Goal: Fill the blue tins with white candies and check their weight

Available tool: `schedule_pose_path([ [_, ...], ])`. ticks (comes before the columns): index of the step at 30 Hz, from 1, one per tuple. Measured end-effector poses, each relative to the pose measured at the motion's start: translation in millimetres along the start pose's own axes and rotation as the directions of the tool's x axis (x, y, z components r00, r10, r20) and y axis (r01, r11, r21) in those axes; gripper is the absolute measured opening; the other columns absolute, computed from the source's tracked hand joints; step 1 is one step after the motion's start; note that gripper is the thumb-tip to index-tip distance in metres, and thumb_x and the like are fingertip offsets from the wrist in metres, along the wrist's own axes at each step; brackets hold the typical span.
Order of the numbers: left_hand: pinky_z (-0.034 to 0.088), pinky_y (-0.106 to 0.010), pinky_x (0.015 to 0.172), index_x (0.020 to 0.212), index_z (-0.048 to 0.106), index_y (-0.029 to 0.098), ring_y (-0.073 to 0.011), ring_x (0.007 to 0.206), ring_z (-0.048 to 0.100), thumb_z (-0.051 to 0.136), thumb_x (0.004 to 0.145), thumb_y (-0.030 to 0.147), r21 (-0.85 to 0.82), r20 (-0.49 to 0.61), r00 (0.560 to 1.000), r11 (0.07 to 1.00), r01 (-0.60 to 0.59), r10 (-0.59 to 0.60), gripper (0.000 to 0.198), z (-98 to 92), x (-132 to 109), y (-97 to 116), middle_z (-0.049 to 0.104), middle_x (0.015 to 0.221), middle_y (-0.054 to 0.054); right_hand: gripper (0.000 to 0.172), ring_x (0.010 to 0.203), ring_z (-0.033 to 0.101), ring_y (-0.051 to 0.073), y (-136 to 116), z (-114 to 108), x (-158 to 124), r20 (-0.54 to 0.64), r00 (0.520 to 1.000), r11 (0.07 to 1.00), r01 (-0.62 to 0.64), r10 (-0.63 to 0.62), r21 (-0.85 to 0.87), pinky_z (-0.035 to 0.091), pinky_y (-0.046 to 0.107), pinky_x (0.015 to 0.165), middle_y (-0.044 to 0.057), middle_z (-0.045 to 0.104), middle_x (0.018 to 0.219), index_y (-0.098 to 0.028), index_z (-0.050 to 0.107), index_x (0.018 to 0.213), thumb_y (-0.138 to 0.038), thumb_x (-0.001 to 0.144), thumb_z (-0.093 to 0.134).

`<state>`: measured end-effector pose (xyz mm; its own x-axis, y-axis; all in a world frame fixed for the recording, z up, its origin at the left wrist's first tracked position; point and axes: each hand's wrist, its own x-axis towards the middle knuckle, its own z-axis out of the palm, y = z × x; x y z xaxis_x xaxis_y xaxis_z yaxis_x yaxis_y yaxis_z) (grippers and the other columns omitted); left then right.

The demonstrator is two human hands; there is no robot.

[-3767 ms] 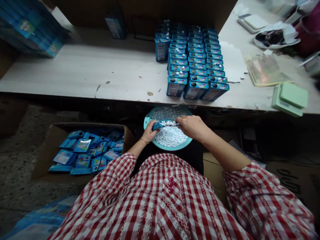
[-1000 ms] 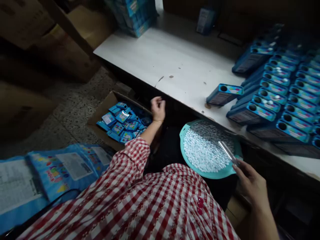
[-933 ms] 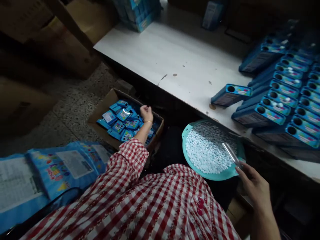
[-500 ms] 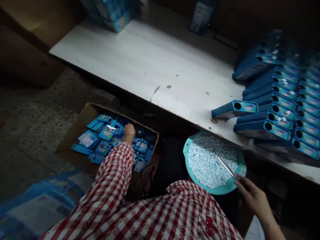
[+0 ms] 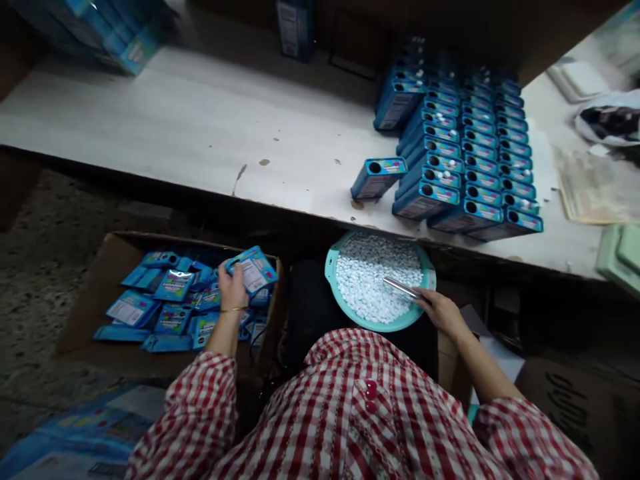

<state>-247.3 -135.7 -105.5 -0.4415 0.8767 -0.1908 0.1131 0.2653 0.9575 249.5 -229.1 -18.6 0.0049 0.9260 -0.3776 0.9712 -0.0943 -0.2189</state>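
Note:
My left hand (image 5: 233, 287) is closed on a flat blue candy box (image 5: 254, 270), lifted over the right side of an open cardboard carton (image 5: 83, 313). Below it, many similar blue boxes (image 5: 175, 285) lie jumbled in the carton. In my right hand (image 5: 443, 312) is a slim shiny metal tool (image 5: 400, 287), gripped near one end; whether it is a scoop I cannot tell. Its far end slants over small white pieces (image 5: 373, 280) that fill a turquoise basin (image 5: 331, 267) in front of my body.
A worn white shelf (image 5: 200, 127) runs across, its front edge just beyond the basin. Blue boxes stand upright in rows (image 5: 465, 153) on its right, with a single box (image 5: 379, 177) beside them. More packs (image 5: 120, 40) sit far left. A green object (image 5: 620, 257) lies far right.
My left hand has come up out of the heap with a blue box in it. My right hand still holds the metal tool over the basin. The view has turned right.

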Motion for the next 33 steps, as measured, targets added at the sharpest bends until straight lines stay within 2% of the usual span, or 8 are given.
schedule_pose_path([
  [3,0.052,-0.032,0.078,0.103,0.046,0.027,-0.0163,0.082,0.062,0.057,0.072,0.059,-0.273,0.288,0.956,0.952,0.138,-0.056,0.046,61.4,-42,41,0.060,0.089,0.001,0.036,0.099,0.061,0.024,3,-4,1,0.060,0.998,0.972,0.039,-0.026,-0.230,0.046,0.033,0.084,0.014,0.065,0.109,-0.015,0.058,0.119,-0.027,0.088,0.045],
  [7,0.053,-0.034,0.075,0.095,0.049,0.022,-0.0169,0.077,0.062,0.071,0.061,0.055,-0.215,0.628,0.756,0.893,0.396,-0.184,0.052,149.6,-81,70,0.061,0.083,0.000,0.033,0.097,0.059,0.025,-18,1,15,0.101,0.995,0.943,0.058,-0.026,-0.327,0.041,0.034,0.081,0.018,0.063,0.105,-0.012,0.058,0.116,-0.017,0.088,0.040],
  [9,0.053,-0.035,0.075,0.089,0.048,0.020,-0.0169,0.074,0.062,0.073,0.059,0.053,-0.135,0.664,0.707,0.891,0.434,-0.243,0.050,182.0,-92,68,0.060,0.078,0.000,0.033,0.099,0.057,0.024,-37,14,28,0.129,0.992,0.971,0.038,-0.008,-0.234,0.038,0.033,0.083,0.017,0.063,0.107,-0.012,0.058,0.114,-0.014,0.089,0.036],
  [12,0.051,-0.035,0.080,0.086,0.047,0.020,-0.0162,0.077,0.063,0.073,0.062,0.049,-0.074,0.616,0.733,0.905,0.418,-0.288,0.046,210.2,-105,58,0.060,0.077,0.000,0.031,0.100,0.058,0.021,-66,40,50,0.131,0.991,0.993,0.022,-0.007,-0.118,0.038,0.030,0.082,0.013,0.063,0.110,-0.016,0.057,0.113,-0.020,0.091,0.036],
  [19,0.050,-0.034,0.078,0.095,0.045,0.021,-0.0149,0.076,0.062,0.069,0.064,0.055,-0.133,0.704,0.661,0.867,0.480,-0.258,0.051,210.1,-119,65,0.060,0.081,0.001,0.027,0.098,0.059,0.018,-72,57,67,0.088,0.996,0.994,0.011,-0.021,0.112,0.038,0.024,0.076,0.006,0.066,0.107,-0.022,0.058,0.111,-0.024,0.089,0.042],
  [25,0.045,-0.030,0.085,0.103,0.050,0.020,-0.0150,0.088,0.056,0.068,0.067,0.044,-0.062,0.577,0.810,0.995,-0.082,0.103,0.047,161.2,-93,80,0.058,0.092,0.000,0.035,0.097,0.058,0.019,-40,39,49,0.079,0.997,0.970,-0.008,-0.011,0.241,0.040,0.025,0.078,0.007,0.065,0.108,-0.020,0.054,0.120,-0.031,0.088,0.047],
  [29,0.044,-0.030,0.081,0.102,0.050,0.019,-0.0156,0.083,0.055,0.067,0.067,0.037,0.043,0.578,0.774,0.937,-0.345,0.259,0.043,153.7,-89,77,0.056,0.088,0.000,0.035,0.091,0.059,0.018,-21,5,30,0.035,0.998,0.958,0.043,-0.055,0.282,0.040,0.025,0.076,0.008,0.066,0.104,-0.017,0.056,0.117,-0.031,0.085,0.051],
  [33,0.045,-0.031,0.080,0.105,0.052,0.018,-0.0173,0.084,0.056,0.067,0.068,0.032,0.107,0.635,0.708,0.872,-0.477,0.310,0.042,172.5,-106,74,0.059,0.092,-0.003,0.033,0.084,0.060,0.018,-26,-45,10,-0.038,0.986,0.957,0.169,-0.165,0.236,0.041,0.026,0.071,0.007,0.067,0.096,-0.018,0.057,0.114,-0.031,0.084,0.053],
])
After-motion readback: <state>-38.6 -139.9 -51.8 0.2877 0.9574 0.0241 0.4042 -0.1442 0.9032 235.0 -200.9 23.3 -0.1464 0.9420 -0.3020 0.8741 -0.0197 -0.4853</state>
